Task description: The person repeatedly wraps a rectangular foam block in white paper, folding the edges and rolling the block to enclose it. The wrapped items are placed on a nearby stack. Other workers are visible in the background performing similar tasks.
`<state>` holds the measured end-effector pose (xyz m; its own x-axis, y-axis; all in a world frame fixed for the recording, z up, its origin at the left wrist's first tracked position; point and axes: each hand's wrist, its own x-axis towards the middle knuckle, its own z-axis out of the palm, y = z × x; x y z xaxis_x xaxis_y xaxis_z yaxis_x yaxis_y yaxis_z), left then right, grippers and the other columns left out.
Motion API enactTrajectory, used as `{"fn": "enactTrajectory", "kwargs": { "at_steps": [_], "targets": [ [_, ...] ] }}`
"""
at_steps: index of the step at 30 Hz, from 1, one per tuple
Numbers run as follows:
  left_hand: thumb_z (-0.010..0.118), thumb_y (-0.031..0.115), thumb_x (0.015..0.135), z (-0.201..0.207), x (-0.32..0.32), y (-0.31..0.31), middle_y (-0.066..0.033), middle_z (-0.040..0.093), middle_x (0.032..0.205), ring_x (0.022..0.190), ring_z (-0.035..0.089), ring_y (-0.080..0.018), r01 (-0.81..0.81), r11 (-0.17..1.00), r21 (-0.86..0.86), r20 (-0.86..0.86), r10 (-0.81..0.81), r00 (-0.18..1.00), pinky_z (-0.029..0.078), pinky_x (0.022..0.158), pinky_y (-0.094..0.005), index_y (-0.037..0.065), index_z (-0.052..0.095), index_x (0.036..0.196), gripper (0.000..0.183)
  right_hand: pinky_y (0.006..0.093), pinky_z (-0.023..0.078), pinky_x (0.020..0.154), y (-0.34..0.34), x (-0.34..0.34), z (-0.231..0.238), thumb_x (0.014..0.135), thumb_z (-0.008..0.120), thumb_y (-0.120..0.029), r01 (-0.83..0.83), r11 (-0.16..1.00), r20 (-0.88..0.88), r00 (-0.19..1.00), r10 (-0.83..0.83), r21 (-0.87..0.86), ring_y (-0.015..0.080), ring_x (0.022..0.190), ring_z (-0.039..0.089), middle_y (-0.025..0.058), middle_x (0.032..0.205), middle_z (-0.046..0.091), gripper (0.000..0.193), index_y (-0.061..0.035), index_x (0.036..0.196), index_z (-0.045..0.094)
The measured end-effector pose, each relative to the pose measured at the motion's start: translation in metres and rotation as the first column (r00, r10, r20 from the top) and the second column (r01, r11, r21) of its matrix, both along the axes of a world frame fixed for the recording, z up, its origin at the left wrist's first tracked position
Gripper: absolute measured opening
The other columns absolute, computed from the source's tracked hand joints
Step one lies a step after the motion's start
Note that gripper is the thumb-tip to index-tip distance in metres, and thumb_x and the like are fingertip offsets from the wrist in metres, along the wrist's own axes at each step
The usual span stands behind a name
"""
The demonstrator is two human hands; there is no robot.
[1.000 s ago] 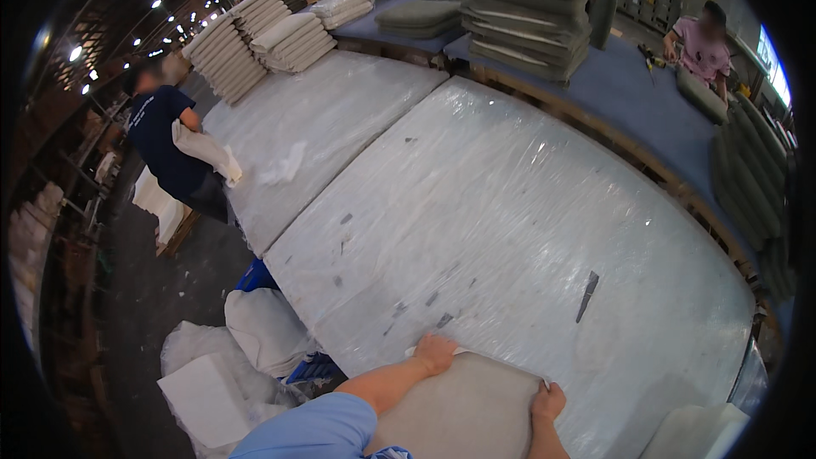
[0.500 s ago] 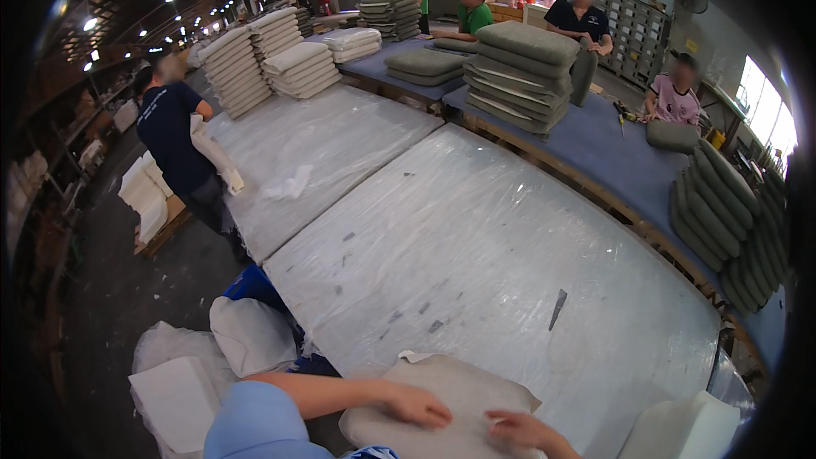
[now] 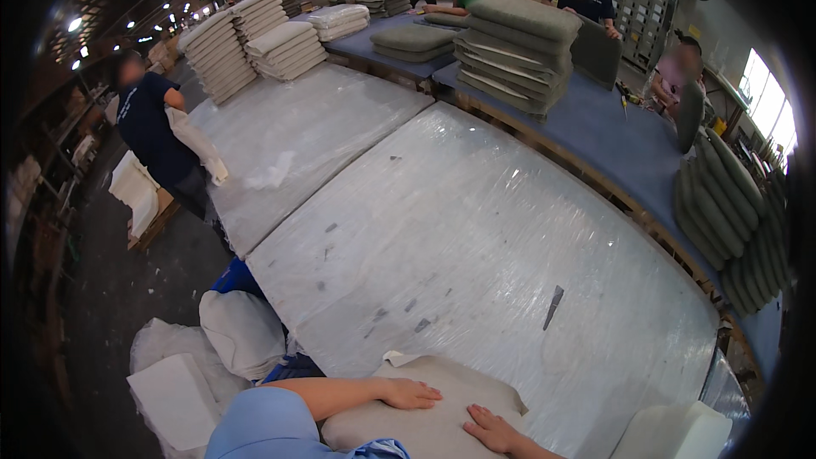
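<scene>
A grey-beige cushion [image 3: 408, 427] lies at the near edge of the plastic-covered table [image 3: 459, 238], right in front of me. A pale flap sticks up at its far left corner, and its right corner comes to a point. My left hand [image 3: 412, 393] rests flat on the cushion's upper middle, fingers stretched toward the right. Lower and farther right, my right hand [image 3: 493, 431] lies on the same cushion with its fingers spread. The cushion's near edge is partly hidden by my blue sleeve and the frame's edge.
White foam pieces [image 3: 174, 399] sit at lower left beside the table, and another white foam block [image 3: 676, 433] at lower right. Stacked grey cushions [image 3: 514, 55] stand on the blue table beyond. A person in dark clothes [image 3: 157, 132] holds a pale piece at far left; several others work behind.
Both hands have settled flat onto the cushion, the right one with its fingers now spread. The view has shifted slightly. At far right, a person has tilted a grey cushion upright.
</scene>
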<state>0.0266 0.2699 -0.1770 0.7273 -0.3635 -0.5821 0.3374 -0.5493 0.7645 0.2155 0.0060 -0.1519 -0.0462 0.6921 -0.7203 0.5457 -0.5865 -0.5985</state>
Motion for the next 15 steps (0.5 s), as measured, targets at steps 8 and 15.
{"fn": "enactTrajectory", "kwargs": {
  "at_steps": [8, 15],
  "targets": [
    [0.048, 0.047, 0.112, -0.027, -0.001, 0.060, -0.0105, 0.058, 0.157, 0.143, 0.053, -0.0299, -0.361, 0.933, 0.009, -0.139, 0.359, 0.923, 0.036, 0.122, -0.0395, 0.011, 0.060, 0.151, 0.055, 0.0376, 0.019, 0.131, 0.016, 0.049, -0.068, 0.109, 0.041, -0.065, 0.127, 0.991, -0.161, 0.978, -0.132, -0.044, 0.0311, 0.163, 0.023, 0.0156, 0.176, 0.029, 0.083, -0.0075, 0.168, 0.033],
    [0.061, 0.042, 0.107, 0.014, -0.077, 0.050, -0.0103, 0.076, 0.127, 0.120, 0.065, -0.0174, -0.948, 0.307, -0.083, -0.371, 0.874, 0.315, 0.048, 0.106, -0.0328, 0.011, 0.078, 0.132, 0.043, 0.0373, 0.041, 0.119, -0.030, 0.077, -0.026, 0.107, 0.061, -0.049, 0.453, 0.887, -0.149, 0.874, -0.462, -0.091, 0.0270, 0.138, 0.057, 0.0143, 0.148, 0.065, 0.058, -0.0061, 0.147, 0.066]
  ]
}}
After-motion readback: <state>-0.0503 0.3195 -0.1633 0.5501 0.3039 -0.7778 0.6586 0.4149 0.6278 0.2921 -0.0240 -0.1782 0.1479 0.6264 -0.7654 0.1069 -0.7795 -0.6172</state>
